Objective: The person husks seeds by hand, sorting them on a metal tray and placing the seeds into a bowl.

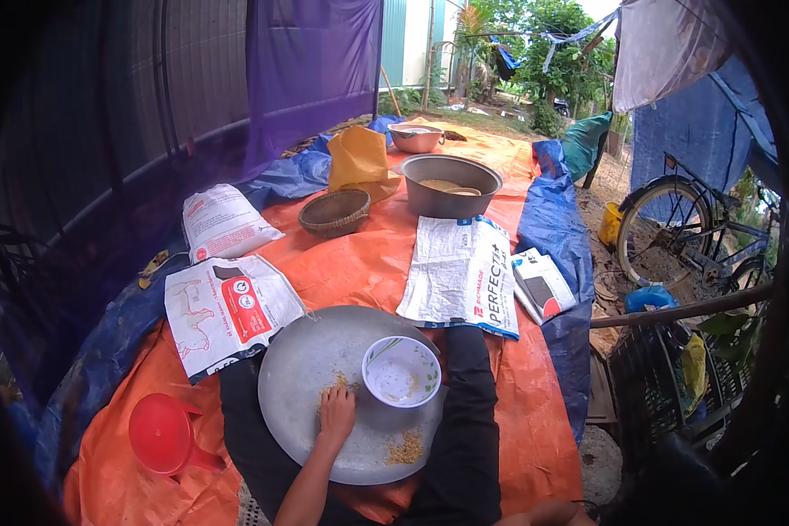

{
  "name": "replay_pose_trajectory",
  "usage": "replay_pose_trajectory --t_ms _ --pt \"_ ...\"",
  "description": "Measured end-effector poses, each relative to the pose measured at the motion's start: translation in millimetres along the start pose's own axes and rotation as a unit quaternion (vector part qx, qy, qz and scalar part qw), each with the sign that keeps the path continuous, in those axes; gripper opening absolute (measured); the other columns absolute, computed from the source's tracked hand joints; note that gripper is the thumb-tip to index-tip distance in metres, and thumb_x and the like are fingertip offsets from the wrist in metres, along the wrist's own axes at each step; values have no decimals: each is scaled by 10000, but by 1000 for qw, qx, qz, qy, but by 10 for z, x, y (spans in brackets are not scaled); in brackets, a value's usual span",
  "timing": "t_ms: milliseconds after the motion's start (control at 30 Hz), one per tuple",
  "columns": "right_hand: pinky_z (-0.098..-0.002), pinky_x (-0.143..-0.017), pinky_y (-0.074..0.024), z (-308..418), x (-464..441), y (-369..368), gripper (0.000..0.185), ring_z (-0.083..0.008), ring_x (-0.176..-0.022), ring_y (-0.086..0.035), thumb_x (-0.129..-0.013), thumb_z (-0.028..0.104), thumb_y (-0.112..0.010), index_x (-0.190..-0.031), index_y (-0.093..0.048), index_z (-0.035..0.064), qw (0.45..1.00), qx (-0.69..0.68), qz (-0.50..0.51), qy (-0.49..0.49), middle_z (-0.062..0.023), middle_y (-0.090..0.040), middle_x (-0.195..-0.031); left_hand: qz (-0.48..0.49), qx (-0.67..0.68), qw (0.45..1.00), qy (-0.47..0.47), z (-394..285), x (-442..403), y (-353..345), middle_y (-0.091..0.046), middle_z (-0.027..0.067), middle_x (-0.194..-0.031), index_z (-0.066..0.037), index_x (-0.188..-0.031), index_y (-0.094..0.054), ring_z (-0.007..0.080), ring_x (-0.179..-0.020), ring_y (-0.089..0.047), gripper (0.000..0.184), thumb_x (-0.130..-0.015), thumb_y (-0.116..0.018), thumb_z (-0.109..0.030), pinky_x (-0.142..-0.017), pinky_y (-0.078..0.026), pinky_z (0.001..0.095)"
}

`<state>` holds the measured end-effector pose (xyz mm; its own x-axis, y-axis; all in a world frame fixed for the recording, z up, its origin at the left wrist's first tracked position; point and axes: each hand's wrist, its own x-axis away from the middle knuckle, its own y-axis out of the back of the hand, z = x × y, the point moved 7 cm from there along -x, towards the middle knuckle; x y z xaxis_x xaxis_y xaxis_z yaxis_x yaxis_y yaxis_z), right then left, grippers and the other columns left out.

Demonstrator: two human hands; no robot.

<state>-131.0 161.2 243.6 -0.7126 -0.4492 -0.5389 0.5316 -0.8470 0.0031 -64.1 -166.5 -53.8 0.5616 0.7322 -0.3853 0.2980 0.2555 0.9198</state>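
My left hand (337, 415) rests palm down on a round grey metal tray (302, 351) lying across my legs. Its fingers are slightly apart, and their tips touch a thin scatter of yellowish grain (340, 382). Right of the hand, on the tray, stands a white bowl (401, 372) with a leaf pattern and a few grains inside. Another small heap of grain (405, 448) lies near the tray's lower right edge. At the bottom edge shows a bit of my right arm or hand (548, 512); its fingers cannot be made out.
An orange tarp (535, 386) covers the ground. A red plastic stool (160, 433) is at left. Printed sacks (465, 272) lie over my lower legs. Beyond stand a large pot (451, 197) of grain, a woven basket (334, 213) and a pink basin (415, 138). A bicycle (675, 228) is at right.
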Motion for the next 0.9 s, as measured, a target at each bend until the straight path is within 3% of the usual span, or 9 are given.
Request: replay_pose_trajectory --t_ms 433,900 --pt "-405 -823 -526 -10 54 53 803 -384 -962 -621 -699 396 -933 -1230 -559 -76 1000 -11 16 -11 -212 -635 -1162 22 -15 1000 -6 1 19 17 -654 115 -926 -60 -855 -678 269 -991 -614 85 -825 -599 -66 -891 -426 423" --pt "-402 -825 -528 -29 5 66 798 -385 -959 -620 -710 389 -927 -1243 -554 -73 999 -30 35 -11 -205 -637 -1164 -9 44 998 49 81 30 218 -655 132 -928 -43 -881 -659 286 -952 -626 106 -804 -689 -108 -872 -432 432"
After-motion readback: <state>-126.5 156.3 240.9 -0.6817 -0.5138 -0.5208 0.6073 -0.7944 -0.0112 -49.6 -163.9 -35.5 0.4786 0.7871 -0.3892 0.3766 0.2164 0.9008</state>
